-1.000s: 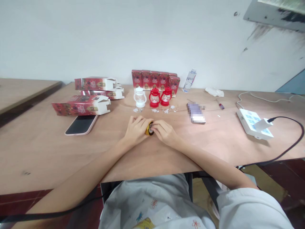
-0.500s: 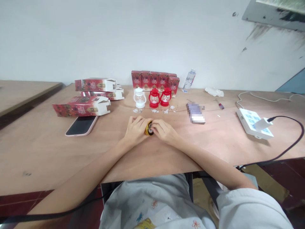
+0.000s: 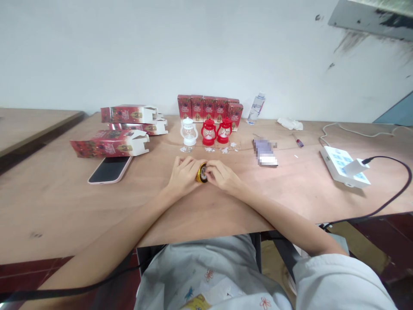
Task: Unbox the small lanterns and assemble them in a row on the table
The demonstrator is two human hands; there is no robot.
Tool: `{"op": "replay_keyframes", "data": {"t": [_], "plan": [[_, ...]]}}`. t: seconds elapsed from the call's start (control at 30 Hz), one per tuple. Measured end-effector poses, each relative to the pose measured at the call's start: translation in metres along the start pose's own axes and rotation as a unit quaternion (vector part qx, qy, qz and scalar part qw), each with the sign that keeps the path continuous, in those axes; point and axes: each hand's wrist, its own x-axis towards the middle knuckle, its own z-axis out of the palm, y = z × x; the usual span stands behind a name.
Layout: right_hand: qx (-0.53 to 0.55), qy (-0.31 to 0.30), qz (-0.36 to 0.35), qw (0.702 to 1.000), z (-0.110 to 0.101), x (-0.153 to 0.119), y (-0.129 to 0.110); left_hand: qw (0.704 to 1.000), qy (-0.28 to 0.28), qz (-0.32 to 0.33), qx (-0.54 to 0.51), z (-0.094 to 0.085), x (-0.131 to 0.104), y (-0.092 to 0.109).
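1. Gripping a shiny, round, gold-coloured piece [image 3: 201, 173] with my left hand [image 3: 183, 175], I am curling my fingers about its side, its dark face turning towards my right.
2. I am resting the bunched fingertips of my right hand [image 3: 223, 176] at that face; whether they are pinching something small I cannot tell, because my fingers are covering the spot.
3. The piece is sitting between my two hands, low over the brown wooden counter [image 3: 206, 217].
4. If my left hand is gripping too loosely, that smooth-looking curve could be rolling or slipping under my right hand's push.
5. If I am pushing at an angle, whatever is inside the face could be bending or popping loose, with my own fingers blocking my view.
6. Small white and metallic-looking bits [image 3: 209, 150] are lying beyond my hands, just before two red, clear-globed lanterns [image 3: 208, 134]; with a careless forward sweep, I could be scattering them.
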Motion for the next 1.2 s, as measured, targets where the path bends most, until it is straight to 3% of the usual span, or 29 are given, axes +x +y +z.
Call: {"op": "replay_keyframes", "data": {"t": [0.33, 0.73, 0.97, 1.2], "plan": [[0.034, 0.064, -0.004, 0.997, -0.0063, -0.0007, -0.0012, 1.0, -0.012, -0.011, -0.01, 0.0003, -0.0013, -0.0004], [0.043, 0.027, 0.014, 0.999, -0.0044, -0.0013, -0.003, 0.997, -0.04, -0.05, -0.034, 0.002, -0.0035, 0.0016], [-0.009, 0.073, -0.036, 0.997, -0.0048, 0.0012, -0.0042, 0.997, -0.038, -0.05, -0.036, 0.0023, -0.0027, 0.0022], [-0.018, 0.069, -0.034, 0.997, -0.0038, 0.0008, -0.0032, 0.999, -0.018, -0.034, -0.029, 0.0021, -0.0026, 0.0023]]}}
